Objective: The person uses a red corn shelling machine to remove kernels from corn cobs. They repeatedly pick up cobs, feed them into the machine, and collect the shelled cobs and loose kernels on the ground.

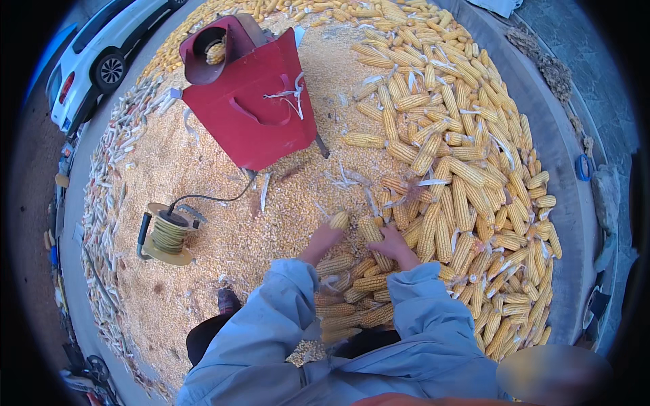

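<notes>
My left hand (325,239) is closed around a yellow corn ear (339,220), whose end sticks out past the fingers. Just to its right, my right hand (396,244) has its thumb and fingers about another corn ear (372,231) at the edge of the pile. Many more ears form a large heap (457,198) along the right side. Beyond my hands stands a red corn sheller (264,106), with a corn ear (216,53) visible inside its round mouth. Loose kernels (244,228) cover the ground beneath it.
A cable reel (170,233) with a yellowish cord sits on the kernels, its black lead running to the sheller. Shelled cobs (114,147) lie along the left rim. A white car (106,56) is parked at upper left, and a motorcycle (91,378) shows at lower left.
</notes>
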